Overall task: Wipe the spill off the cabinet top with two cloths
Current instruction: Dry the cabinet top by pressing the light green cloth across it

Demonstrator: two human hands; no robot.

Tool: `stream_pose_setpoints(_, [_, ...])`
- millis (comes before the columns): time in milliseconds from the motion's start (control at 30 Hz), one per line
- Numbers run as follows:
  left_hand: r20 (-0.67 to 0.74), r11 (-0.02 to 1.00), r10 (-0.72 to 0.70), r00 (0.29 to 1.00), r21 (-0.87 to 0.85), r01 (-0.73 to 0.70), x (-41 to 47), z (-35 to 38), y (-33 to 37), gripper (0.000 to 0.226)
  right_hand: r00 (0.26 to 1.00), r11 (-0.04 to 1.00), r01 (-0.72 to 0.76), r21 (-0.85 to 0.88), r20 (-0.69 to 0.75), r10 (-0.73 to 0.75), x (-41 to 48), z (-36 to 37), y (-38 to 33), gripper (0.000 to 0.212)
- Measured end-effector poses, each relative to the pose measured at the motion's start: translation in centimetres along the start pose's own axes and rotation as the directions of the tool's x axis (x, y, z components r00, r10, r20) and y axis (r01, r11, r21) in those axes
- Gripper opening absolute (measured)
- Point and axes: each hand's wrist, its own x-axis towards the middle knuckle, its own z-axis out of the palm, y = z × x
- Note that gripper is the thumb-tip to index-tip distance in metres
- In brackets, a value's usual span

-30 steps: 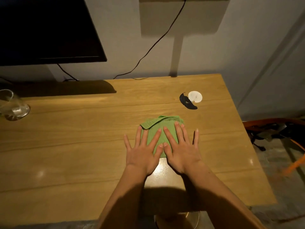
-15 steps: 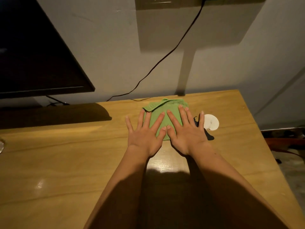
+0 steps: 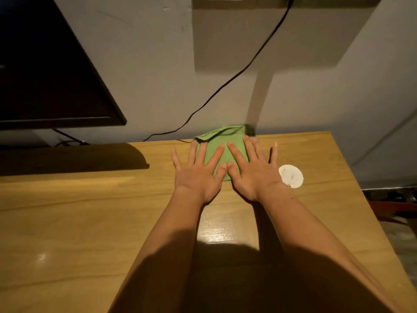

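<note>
I see the green cloth (image 3: 222,143) lying at the far edge of the counter (image 3: 90,222), right against the wall, with one corner folded over on its far left side. Both hands lie flat on it, fingers spread, thumbs touching at its near edge: my left hand (image 3: 198,172) covers the left half, my right hand (image 3: 250,170) the right half. Neither grip is clamped on the fabric; the palms just press it down onto the wood. A white round disc (image 3: 291,176) lies just beside the right wrist. A black cable (image 3: 225,86) runs down the wall behind the cloth, and a dark screen (image 3: 45,75) hangs at left.

I judge the wipe to be mid-stroke, at its far reach. I cannot make out any wet patch in this light, only glare near the forearms, so how much spill remains I cannot tell. Only one cloth shows; the second is not in view.
</note>
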Motion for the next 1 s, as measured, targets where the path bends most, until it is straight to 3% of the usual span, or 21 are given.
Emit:
stream_pose_setpoints(200, [0.025,1.000,-0.025,0.999,-0.017,0.026,-7.5,0.9,1.8,0.056,0.999,0.999,0.037,0.005,0.013,-0.037,-7.4,0.7,-0.3,0.061])
stream_pose_setpoints(433, [0.046,0.999,-0.042,0.998,-0.030,0.043,-21.8,3.6,6.6,0.055,0.998,0.997,0.046,0.058,0.036,-0.048,-22.6,2.5,-0.1,0.061])
stream_pose_setpoints(667, [0.161,0.999,-0.047,0.986,-0.009,0.049,-34.3,5.1,12.4,0.055,0.995,0.994,0.001,0.105,0.103,-0.012,-36.4,3.7,1.0,0.061])
stream_pose_setpoints(833, [0.232,1.000,-0.027,0.972,0.016,0.024,-38.0,4.9,14.6,0.057,0.992,0.995,-0.022,0.100,0.124,0.010,-40.8,3.2,1.3,0.062])
stream_pose_setpoints(1000, [0.167,1.000,-0.023,0.986,-0.016,0.026,-37.6,5.1,14.5,0.058,0.992,0.991,-0.021,0.134,0.130,0.003,-40.4,2.1,1.4,0.062])
